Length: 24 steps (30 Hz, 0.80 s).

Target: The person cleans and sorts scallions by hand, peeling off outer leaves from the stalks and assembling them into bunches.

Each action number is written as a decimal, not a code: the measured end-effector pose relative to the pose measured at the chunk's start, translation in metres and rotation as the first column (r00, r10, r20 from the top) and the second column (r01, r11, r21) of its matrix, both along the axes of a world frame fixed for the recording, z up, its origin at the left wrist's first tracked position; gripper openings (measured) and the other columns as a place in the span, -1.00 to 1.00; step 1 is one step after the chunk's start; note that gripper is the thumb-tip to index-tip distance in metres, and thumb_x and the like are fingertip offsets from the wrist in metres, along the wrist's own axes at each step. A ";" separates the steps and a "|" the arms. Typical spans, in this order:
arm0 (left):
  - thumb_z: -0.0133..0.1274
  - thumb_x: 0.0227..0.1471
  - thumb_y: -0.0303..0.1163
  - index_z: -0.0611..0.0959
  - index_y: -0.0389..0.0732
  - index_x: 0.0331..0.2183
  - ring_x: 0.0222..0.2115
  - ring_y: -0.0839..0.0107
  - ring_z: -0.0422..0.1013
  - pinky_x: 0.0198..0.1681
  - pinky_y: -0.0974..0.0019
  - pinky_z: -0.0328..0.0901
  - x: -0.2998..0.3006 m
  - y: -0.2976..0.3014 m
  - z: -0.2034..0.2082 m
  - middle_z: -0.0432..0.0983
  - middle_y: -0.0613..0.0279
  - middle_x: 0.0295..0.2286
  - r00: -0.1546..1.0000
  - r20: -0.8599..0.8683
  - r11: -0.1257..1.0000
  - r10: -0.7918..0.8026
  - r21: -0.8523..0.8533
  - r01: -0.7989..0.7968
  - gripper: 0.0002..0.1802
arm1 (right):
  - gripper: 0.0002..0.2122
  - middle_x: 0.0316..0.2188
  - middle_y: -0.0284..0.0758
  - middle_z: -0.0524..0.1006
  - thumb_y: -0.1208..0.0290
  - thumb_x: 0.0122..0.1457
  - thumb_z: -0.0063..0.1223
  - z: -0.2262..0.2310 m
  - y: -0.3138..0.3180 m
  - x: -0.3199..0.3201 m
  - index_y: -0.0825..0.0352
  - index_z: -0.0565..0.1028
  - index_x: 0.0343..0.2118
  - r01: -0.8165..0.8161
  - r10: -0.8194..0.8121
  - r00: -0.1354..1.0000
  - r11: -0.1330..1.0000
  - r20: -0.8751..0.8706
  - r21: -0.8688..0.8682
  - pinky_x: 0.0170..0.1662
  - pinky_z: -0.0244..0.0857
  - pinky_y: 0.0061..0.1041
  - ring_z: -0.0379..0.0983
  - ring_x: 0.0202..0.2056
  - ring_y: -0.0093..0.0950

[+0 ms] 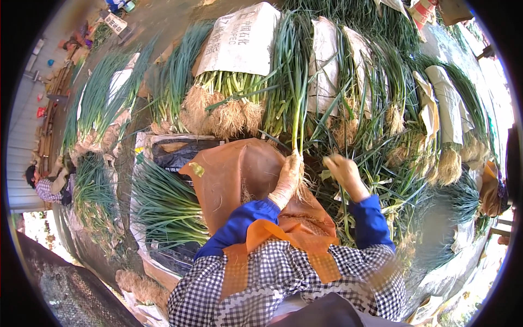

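Note:
My left hand (pixel 290 177) is closed round the lower stalks of a few green onions (pixel 297 122), just above their roots. Their pale stems and green leaves reach away from me, and the stringy roots hang beside my wrist. To the right, apart from the stalks, my right hand (pixel 344 173) has its fingers curled in; what they hold, if anything, is hidden. Loose green leaves (pixel 376 182) lie heaped beyond and under it. A brown-orange sheet (pixel 234 163) covers my lap beneath my left hand.
A large bundle of green onions with bushy roots (pixel 226 111) lies ahead under a white printed sack (pixel 239 41). More onions (pixel 169 201) lie at my left on dark plastic. Several wrapped bundles (pixel 449 122) stretch along the right. Another person (pixel 49 182) sits far left.

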<state>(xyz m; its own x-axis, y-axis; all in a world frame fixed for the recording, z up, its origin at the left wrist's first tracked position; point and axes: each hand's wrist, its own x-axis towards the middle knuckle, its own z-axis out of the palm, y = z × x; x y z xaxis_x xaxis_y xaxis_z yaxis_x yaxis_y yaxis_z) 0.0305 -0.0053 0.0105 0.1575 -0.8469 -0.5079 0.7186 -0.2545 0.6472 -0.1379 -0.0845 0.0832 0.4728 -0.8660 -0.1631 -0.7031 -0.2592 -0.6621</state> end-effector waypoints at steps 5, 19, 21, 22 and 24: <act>-0.10 0.13 -0.17 0.43 -0.22 -0.19 -0.39 0.53 0.28 -0.30 0.50 0.22 0.003 0.001 -0.024 0.37 0.27 -0.40 0.937 0.348 0.990 0.021 -0.140 0.030 -0.67 | -0.72 -0.57 -0.33 0.48 0.25 0.11 0.02 -0.037 -0.040 0.083 0.42 0.50 -0.29 -0.165 0.043 0.921 0.944 0.388 0.287 -0.40 0.26 -0.58 0.35 -0.53 -0.62; -0.14 0.13 -0.22 0.44 -0.22 -0.21 -0.73 0.59 0.22 -0.70 0.53 0.21 0.086 -0.003 0.036 0.34 0.32 -0.57 0.707 -0.654 0.956 -0.269 -0.269 0.115 -0.71 | -0.75 -0.70 -0.35 0.46 0.37 0.14 -0.06 0.040 -0.023 0.043 0.34 0.42 -0.64 -0.673 0.097 0.712 0.379 0.696 0.635 -0.63 0.11 -0.66 0.29 -0.72 -0.64; -0.13 0.12 -0.21 0.43 -0.25 -0.19 -0.74 0.61 0.20 -0.71 0.55 0.18 0.099 -0.004 0.057 0.35 0.30 -0.56 0.628 -0.730 0.953 -0.269 -0.294 0.067 -0.68 | -0.73 -0.72 -0.38 0.44 0.27 0.15 -0.05 -0.014 -0.043 0.055 0.38 0.49 -0.54 -0.469 0.051 0.837 0.581 0.545 0.665 -0.63 0.12 -0.67 0.25 -0.74 -0.66; -0.09 0.09 -0.27 0.41 -0.28 -0.19 -0.70 0.56 0.28 -0.70 0.54 0.24 0.112 -0.004 0.065 0.37 0.27 -0.54 0.639 -0.720 0.955 -0.271 -0.285 0.084 -0.68 | -0.71 -0.73 -0.38 0.44 0.22 0.15 -0.03 -0.039 -0.051 0.075 0.39 0.50 -0.51 -0.268 0.020 0.929 0.723 0.369 0.636 -0.64 0.11 -0.66 0.25 -0.74 -0.66; -0.06 0.03 -0.37 0.41 -0.31 -0.19 -0.63 0.50 0.36 -0.64 0.50 0.32 0.121 -0.016 0.110 0.39 0.22 -0.50 0.707 -0.653 0.942 -0.272 -0.331 0.057 -0.70 | -0.81 -0.65 -0.26 0.49 0.32 0.12 -0.08 -0.120 -0.069 0.095 0.30 0.53 -0.41 -0.256 0.175 0.931 0.940 0.321 0.228 -0.55 0.24 -0.51 0.38 -0.66 -0.44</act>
<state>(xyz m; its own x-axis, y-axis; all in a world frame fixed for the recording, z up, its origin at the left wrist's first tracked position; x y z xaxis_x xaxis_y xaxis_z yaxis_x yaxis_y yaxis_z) 0.1510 -0.0209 0.1201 -0.2947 -0.9407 -0.1682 0.9499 -0.3076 0.0561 -0.0426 -0.1539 -0.0366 0.7041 -0.6827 -0.1954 -0.4146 -0.1719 -0.8936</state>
